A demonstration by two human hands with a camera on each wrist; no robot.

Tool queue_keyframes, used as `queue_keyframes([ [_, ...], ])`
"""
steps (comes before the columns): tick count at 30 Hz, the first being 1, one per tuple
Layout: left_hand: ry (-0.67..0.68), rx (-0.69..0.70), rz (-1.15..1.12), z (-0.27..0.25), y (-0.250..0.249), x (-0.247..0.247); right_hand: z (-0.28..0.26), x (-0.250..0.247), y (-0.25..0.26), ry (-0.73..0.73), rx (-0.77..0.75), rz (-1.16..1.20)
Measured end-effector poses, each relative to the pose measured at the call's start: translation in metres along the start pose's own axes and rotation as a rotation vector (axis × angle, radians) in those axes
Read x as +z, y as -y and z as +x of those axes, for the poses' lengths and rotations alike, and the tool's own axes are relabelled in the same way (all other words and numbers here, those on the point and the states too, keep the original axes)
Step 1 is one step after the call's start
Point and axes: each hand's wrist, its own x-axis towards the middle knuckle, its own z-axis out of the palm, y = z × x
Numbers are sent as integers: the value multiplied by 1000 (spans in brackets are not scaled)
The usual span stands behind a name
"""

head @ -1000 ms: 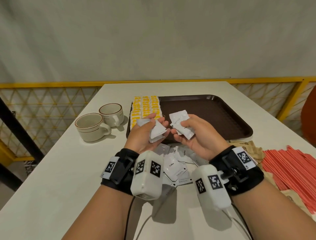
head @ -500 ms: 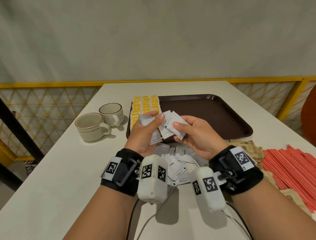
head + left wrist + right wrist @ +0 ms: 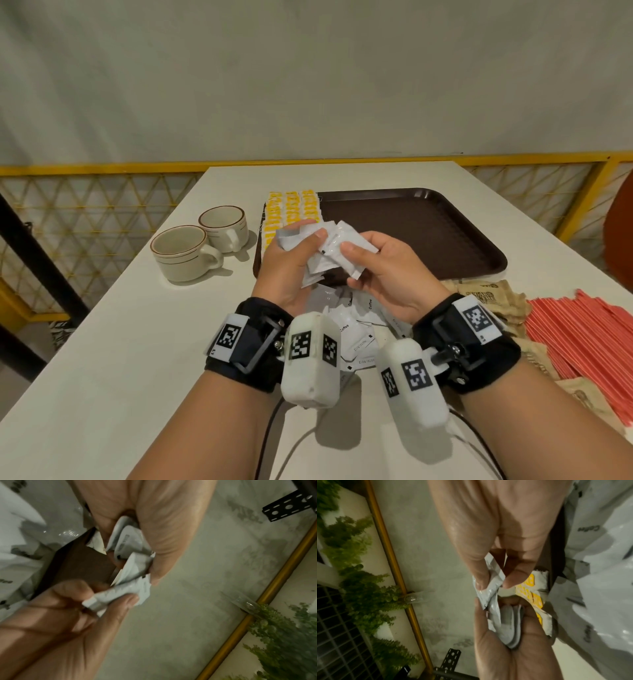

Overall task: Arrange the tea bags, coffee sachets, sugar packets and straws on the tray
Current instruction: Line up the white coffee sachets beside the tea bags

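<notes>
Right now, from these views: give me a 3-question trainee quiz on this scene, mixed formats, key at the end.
1. True or false: the yellow tea bags lie in rows at the left end of the brown tray.
2. Multiple choice: what do the left hand and right hand hold between them? A) red straws B) white coffee sachets C) a cup
3. Fill in: the red straws lie on the table to the ____ of the person's right wrist.

Key:
1. True
2. B, the white coffee sachets
3. right
</notes>
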Motion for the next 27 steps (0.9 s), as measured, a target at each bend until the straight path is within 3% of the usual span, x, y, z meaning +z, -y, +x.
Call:
queue_keyframes([
  [7, -30, -29, -58, 3, 3, 4, 0, -3, 4, 61, 14, 53],
  [14, -35, -138, -293, 10, -4, -5, 2, -8, 8, -43, -76, 96],
  [21, 190, -303, -80, 9, -2, -10, 1, -12, 8, 15, -155, -103],
  [24, 258, -311, 120, 8, 2, -6, 0, -7, 5, 2, -204, -281],
  [27, 333, -323, 153, 0, 3, 0, 3, 0, 4, -2, -272, -419],
])
